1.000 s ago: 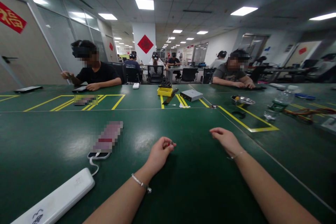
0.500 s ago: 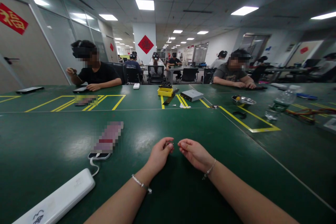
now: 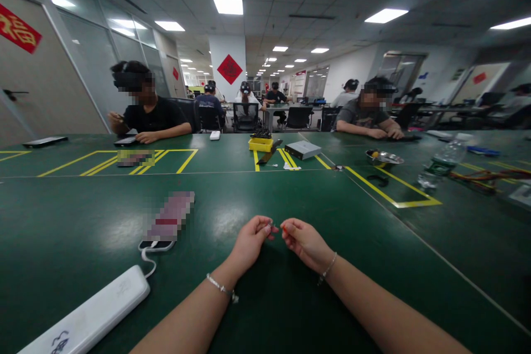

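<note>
Left hand [image 3: 249,240], right hand [image 3: 306,241] pinch tiny part [image 3: 277,227].

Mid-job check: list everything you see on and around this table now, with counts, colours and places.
green table: one, yellow tape lines, fills the view
long white power bank: one, near left
blurred phone: one, white cable attached, left of the hands
yellow tray: one, far centre, black parts inside
flat grey box: one, right of the tray
metal bowl: one, far right
clear water bottle: one, right of the bowl
seated co-workers: two across the table, more behind
tiny red-and-silver part: one, pinched between both hands
left hand: one, silver bracelet
right hand: one, silver bracelet
</note>
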Action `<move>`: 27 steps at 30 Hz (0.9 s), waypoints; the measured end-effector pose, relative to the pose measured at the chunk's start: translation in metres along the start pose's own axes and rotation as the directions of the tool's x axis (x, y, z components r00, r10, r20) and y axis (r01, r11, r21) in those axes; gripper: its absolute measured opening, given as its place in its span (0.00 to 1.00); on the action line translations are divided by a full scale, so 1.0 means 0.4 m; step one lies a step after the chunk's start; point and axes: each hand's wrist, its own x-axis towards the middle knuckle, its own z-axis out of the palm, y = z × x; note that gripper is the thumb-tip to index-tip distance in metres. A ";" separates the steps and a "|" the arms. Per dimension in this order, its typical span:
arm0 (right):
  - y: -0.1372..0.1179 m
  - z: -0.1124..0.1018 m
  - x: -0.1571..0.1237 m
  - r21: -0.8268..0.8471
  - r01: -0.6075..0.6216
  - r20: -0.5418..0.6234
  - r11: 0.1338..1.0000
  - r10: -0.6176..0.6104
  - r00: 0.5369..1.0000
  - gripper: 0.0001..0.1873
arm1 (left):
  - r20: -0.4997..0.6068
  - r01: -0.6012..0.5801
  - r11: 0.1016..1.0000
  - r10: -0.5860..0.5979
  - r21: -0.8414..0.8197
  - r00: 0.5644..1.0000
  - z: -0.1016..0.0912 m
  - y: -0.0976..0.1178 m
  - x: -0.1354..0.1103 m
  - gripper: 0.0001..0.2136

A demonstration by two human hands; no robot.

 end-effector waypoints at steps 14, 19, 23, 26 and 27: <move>0.008 0.002 0.007 0.077 0.060 -0.079 0.995 -0.054 0.995 0.13 | -0.030 -0.028 0.974 0.036 0.224 0.999 -0.006 0.008 -0.007 0.08; 0.016 0.032 0.008 -0.054 0.136 -0.144 0.989 -0.142 0.979 0.12 | -0.080 0.004 0.978 0.013 0.208 0.997 0.001 0.010 -0.010 0.07; 0.023 0.052 0.003 -0.220 0.161 -0.129 0.962 -0.192 0.973 0.16 | -0.155 0.047 0.986 -0.022 0.162 0.988 0.007 0.017 -0.014 0.05; 0.030 0.056 -0.001 -0.266 0.167 -0.092 0.949 -0.198 0.976 0.20 | -0.191 0.068 0.996 -0.055 0.063 0.980 0.009 0.024 -0.017 0.06; 0.032 0.056 -0.002 -0.269 0.169 -0.072 0.948 -0.195 0.978 0.22 | -0.203 0.072 0.997 -0.064 0.034 0.977 0.008 0.026 -0.017 0.06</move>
